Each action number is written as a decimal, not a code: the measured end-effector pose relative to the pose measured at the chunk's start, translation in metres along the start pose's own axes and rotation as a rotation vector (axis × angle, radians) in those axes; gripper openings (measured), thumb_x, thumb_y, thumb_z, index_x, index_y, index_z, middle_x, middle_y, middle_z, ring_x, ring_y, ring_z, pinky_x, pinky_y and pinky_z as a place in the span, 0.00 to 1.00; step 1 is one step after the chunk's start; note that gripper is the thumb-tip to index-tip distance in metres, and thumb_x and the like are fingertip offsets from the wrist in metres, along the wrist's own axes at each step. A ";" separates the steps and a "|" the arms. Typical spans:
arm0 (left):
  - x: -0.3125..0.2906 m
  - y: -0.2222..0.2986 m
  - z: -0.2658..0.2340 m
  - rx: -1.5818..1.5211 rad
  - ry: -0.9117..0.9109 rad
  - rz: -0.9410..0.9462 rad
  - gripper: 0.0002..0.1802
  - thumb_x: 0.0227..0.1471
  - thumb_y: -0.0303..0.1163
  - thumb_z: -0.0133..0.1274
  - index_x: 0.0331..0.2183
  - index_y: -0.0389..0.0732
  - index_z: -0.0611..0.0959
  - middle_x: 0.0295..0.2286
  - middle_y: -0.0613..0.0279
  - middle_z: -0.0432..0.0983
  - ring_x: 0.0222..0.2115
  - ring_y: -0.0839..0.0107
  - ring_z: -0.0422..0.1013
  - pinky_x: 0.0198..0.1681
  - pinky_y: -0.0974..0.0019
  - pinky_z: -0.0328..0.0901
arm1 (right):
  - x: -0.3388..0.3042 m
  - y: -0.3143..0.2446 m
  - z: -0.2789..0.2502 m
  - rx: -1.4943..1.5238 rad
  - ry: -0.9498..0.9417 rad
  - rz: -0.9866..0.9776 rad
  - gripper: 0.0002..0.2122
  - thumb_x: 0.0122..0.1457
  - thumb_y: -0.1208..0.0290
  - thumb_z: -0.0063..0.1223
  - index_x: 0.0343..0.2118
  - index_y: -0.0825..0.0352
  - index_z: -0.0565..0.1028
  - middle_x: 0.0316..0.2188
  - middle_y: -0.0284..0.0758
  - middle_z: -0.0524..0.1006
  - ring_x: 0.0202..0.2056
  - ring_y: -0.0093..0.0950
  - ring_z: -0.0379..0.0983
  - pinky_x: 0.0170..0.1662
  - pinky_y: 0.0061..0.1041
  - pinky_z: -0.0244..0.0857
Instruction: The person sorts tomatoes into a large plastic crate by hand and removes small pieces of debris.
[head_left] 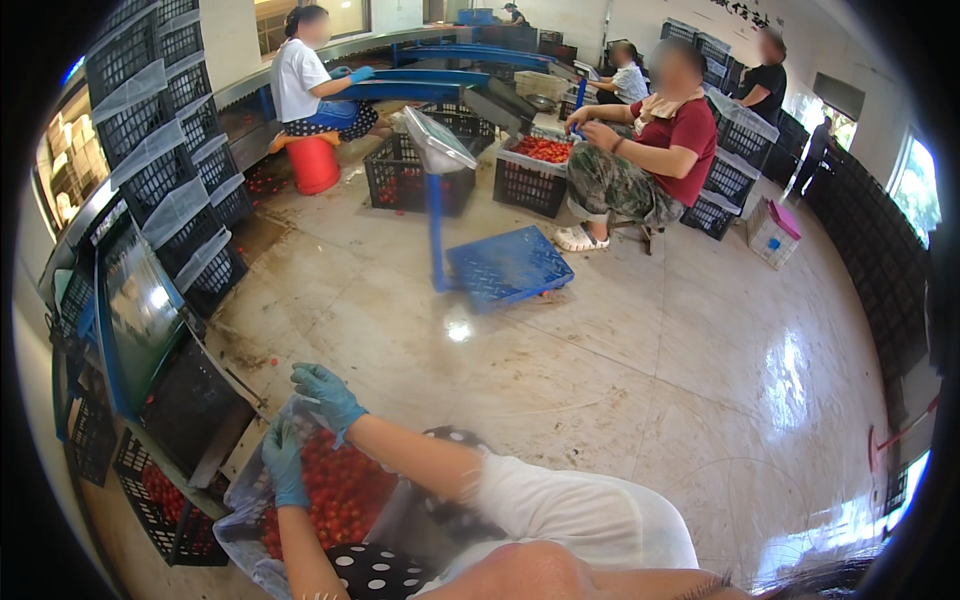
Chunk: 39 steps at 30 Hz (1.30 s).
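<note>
The room is bright, with daylight entering through a window at the right edge. On the pale floor there is strong glare at lower right and one small white spot near the centre. The fisheye lens bends the wall of dark crates at right, and black covers the corners. The seated people's heads are blurred; the red fruits at lower left look slightly soft.
</note>
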<state>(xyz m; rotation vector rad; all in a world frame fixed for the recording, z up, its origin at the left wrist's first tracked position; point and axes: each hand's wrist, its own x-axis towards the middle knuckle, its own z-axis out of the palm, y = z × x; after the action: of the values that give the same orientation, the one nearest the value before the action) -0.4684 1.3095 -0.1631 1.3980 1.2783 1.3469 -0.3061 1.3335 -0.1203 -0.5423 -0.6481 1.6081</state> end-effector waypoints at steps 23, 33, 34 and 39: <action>0.008 -0.049 -0.007 0.203 -0.108 -0.059 0.18 0.51 0.28 0.49 0.44 0.29 0.72 0.40 0.53 0.72 0.39 0.72 0.68 0.43 0.72 0.63 | 0.000 0.004 -0.006 0.078 0.065 0.127 0.10 0.55 0.63 0.47 0.40 0.58 0.70 0.37 0.28 0.72 0.37 0.21 0.67 0.41 0.23 0.61; 0.002 -0.032 0.001 0.210 -0.121 -0.068 0.20 0.49 0.27 0.51 0.44 0.29 0.72 0.40 0.55 0.72 0.40 0.72 0.68 0.44 0.72 0.62 | -0.003 0.000 0.000 0.131 0.062 0.174 0.11 0.53 0.66 0.50 0.39 0.60 0.70 0.31 0.27 0.71 0.29 0.19 0.66 0.33 0.19 0.63; 0.002 -0.032 0.001 0.209 -0.126 -0.066 0.19 0.49 0.26 0.51 0.44 0.29 0.72 0.40 0.55 0.72 0.40 0.72 0.68 0.44 0.72 0.62 | -0.003 0.000 0.000 0.133 0.060 0.172 0.11 0.53 0.66 0.51 0.39 0.60 0.69 0.31 0.27 0.71 0.29 0.19 0.66 0.33 0.19 0.63; -0.001 -0.021 0.000 0.218 -0.127 -0.045 0.17 0.48 0.26 0.50 0.42 0.30 0.74 0.38 0.56 0.73 0.39 0.73 0.68 0.43 0.72 0.63 | -0.002 0.003 0.002 0.189 0.078 0.212 0.09 0.54 0.71 0.50 0.38 0.63 0.70 0.34 0.31 0.73 0.32 0.22 0.69 0.36 0.22 0.66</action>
<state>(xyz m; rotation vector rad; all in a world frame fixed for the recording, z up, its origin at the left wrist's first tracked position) -0.4717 1.3123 -0.1840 1.5664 1.3942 1.0959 -0.3093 1.3314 -0.1210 -0.5445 -0.3851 1.8153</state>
